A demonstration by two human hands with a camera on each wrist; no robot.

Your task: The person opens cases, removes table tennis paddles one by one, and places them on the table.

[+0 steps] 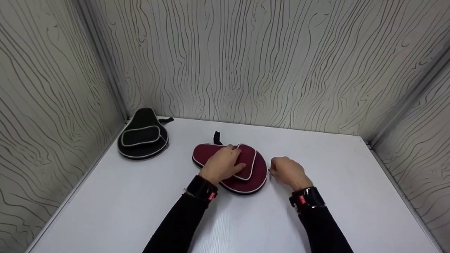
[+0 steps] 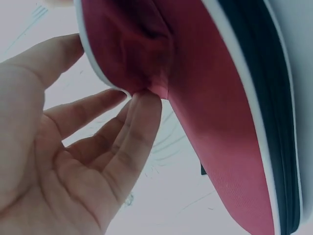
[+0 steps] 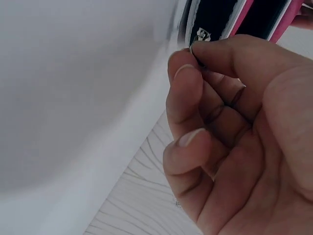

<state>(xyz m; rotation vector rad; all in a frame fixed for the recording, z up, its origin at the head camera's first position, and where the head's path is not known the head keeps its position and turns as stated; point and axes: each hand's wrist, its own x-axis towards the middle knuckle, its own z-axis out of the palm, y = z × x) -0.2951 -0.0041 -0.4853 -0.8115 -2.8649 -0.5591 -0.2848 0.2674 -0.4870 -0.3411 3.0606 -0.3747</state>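
Note:
A dark red table tennis paddle case (image 1: 204, 151) with white piping lies flat on the white table, its narrow end to the left. Across it reaches my left hand (image 1: 222, 163), thumb and fingers gripping the raised front pocket (image 1: 249, 158). The left wrist view shows the fingertips (image 2: 146, 105) at the pocket's piped edge. At the round right end, my right hand (image 1: 288, 172) pinches the zipper pull between thumb and index finger. Close up, the metal zipper slider (image 3: 202, 34) sits on the dark side band, the pull mostly hidden by the fingertips.
A black paddle case (image 1: 142, 135) of the same shape lies at the back left of the table (image 1: 337, 182). A black strap (image 1: 217, 137) sticks up behind the red case. Wood-patterned panels (image 1: 225, 63) enclose the table at the back and sides.

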